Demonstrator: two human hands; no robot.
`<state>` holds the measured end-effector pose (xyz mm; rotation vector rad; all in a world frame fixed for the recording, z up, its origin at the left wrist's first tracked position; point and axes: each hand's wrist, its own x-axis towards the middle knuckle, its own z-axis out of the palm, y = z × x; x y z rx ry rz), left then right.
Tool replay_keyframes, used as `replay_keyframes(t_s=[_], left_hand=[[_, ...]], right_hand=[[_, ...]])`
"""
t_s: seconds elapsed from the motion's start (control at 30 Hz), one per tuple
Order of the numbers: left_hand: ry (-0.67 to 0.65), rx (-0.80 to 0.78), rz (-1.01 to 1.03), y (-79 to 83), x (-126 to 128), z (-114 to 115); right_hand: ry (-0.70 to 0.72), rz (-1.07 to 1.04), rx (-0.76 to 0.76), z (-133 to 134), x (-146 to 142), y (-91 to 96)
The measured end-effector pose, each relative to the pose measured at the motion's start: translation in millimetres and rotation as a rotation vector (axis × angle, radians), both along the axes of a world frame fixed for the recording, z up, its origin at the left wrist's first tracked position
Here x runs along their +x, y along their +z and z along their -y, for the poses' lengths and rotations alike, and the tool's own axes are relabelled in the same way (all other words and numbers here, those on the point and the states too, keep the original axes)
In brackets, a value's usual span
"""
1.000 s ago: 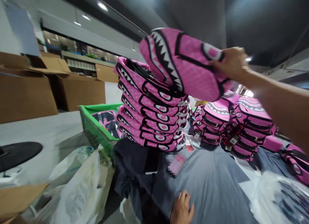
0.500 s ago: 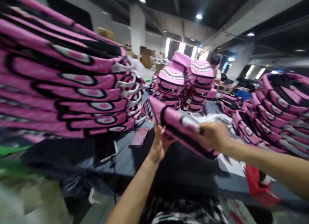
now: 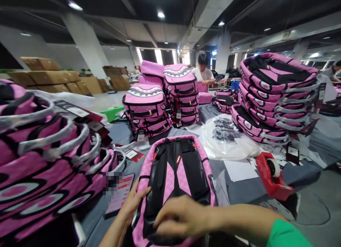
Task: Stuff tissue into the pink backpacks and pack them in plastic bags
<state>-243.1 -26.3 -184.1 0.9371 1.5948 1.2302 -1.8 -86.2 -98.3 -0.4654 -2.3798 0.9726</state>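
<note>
A pink and black backpack (image 3: 197,183) lies in front of me with its black back panel and straps facing up. My left hand (image 3: 137,195) grips its left side, thumb over the pink edge. Across the lower part of the panel reaches my right hand (image 3: 183,216), slightly blurred, its fingers curled down; what they hold, if anything, is hidden. Left of the bag, partly pixelated, a tablet or phone with a lit screen (image 3: 121,195) lies on the table.
Stacked pink backpacks stand at the left (image 3: 39,193), the back (image 3: 145,101) and the right (image 3: 269,94). A red tape dispenser (image 3: 274,179), clear plastic bags (image 3: 226,140) and white paper (image 3: 241,170) lie on the grey-covered table (image 3: 239,192). A co-worker (image 3: 204,74) is behind.
The backpack, earlier held up tilted between both hands, now lies with its back panel up. My right hand has moved from its right end onto its lower part. The view has turned right.
</note>
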Motion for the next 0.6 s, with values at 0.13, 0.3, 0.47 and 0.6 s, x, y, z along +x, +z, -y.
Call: replay_keyframes(t_s=[0.13, 0.3, 0.47, 0.6], left_hand=[[-0.071, 0.060, -0.213, -14.1, 18, 1], [-0.201, 0.523, -0.940, 8.6, 63, -3], [-0.934, 0.791, -1.193, 26.2, 131, -32], [-0.957, 0.655, -1.173, 2.5, 156, -29]], right_hand=[[-1.048, -0.057, 0.146, -87, 118, -2.7], [-1.337, 0.100, 0.093, -186, 216, -38.3], [-1.331, 0.317, 0.025, -211, 238, -89.0], [-1.351, 0.385, 0.060, -225, 262, -84.5]])
